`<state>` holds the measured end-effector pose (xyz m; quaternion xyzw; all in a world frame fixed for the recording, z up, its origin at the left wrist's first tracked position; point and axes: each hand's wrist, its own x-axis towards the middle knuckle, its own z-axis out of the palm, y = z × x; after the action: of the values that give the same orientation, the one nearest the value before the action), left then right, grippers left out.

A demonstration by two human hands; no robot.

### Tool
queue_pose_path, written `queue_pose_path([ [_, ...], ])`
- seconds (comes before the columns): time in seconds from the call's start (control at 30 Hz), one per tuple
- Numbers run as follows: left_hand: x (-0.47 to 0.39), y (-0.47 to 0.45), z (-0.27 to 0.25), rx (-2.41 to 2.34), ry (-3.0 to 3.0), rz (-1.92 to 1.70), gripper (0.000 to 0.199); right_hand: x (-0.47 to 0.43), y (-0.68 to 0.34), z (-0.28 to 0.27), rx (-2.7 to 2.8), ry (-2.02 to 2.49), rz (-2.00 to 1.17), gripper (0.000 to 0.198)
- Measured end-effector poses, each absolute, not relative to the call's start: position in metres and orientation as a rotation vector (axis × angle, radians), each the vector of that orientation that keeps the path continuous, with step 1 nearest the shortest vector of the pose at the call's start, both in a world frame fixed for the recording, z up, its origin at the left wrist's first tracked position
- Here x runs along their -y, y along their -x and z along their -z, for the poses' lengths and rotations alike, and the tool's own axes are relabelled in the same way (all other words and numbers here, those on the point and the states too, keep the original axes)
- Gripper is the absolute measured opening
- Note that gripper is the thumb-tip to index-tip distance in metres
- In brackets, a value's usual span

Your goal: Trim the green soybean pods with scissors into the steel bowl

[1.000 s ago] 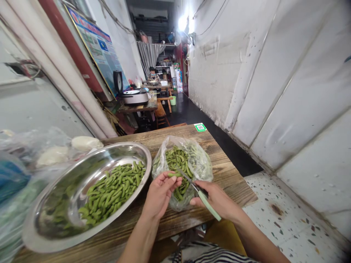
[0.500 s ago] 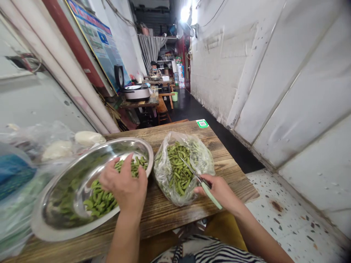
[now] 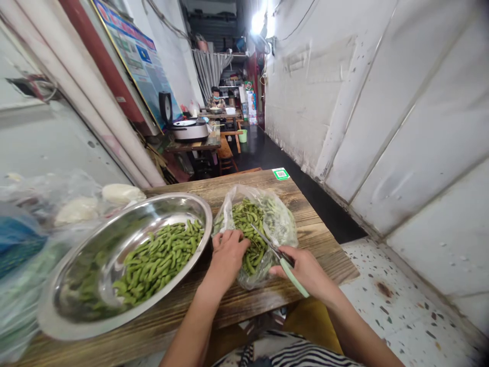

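Several green edamame pods (image 3: pixel 255 255) lie in a clear plastic bag (image 3: pixel 280 224) with its mouth spread wide. My left hand (image 3: pixel 228 255) reaches over the bag's near left rim. Its fingers bend closed at the pods, and the tips are hidden, so what they hold cannot be made out. Scissors (image 3: pixel 292 278) with pale green handles are gripped in my right hand (image 3: pixel 303 267); their blades point up and left over the pods, slightly apart. At the left stands an oval steel basin (image 3: pixel 76 321), and a heap of edamame pods (image 3: pixel 164 257) lies in its right half.
Both containers stand on a wooden table (image 3: pixel 324 244) with a green QR sticker (image 3: pixel 280 174) at its far corner. Plastic bags (image 3: pixel 26 275) crowd the left side. Farther back are a rice cooker (image 3: pixel 190 130) and a seated person (image 3: pixel 216 98). A white wall (image 3: pixel 382 102) runs along the right.
My left hand has gone from above the basin to the bag, and its spread fingers have closed down at the pods. My right hand and the scissors stay almost in place.
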<state>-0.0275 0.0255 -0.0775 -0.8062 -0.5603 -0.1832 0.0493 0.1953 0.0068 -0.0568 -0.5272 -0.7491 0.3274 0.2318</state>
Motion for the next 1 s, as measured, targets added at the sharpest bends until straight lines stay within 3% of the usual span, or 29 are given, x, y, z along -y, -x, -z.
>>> queue_pose_path([
  [0.1, -0.024, 0.031, 0.076, 1.775, 2.471, 0.781, 0.017, -0.006, -0.194, 0.056, 2.069, 1.439, -0.9, 0.039],
  [0.3, -0.017, 0.023, 0.071, 2.187, 2.331, 1.761, 0.022, -0.004, -0.191, 0.053, 2.11, 1.398, -0.872, 0.035],
  [0.4, -0.012, 0.016, 0.065, 2.421, 2.177, 2.069, 0.022, -0.004, -0.19, 0.051, 2.115, 1.391, -0.867, 0.036],
  [0.9, -0.012, 0.01, 0.069, 2.582, 1.996, 2.402, 0.028, -0.004, -0.186, 0.066, 2.074, 1.348, -0.985, 0.043],
  [1.0, -0.013, 0.01, 0.067, 2.612, 1.88, 2.606, 0.034, -0.006, -0.187, 0.067, 2.076, 1.357, -0.961, 0.043],
])
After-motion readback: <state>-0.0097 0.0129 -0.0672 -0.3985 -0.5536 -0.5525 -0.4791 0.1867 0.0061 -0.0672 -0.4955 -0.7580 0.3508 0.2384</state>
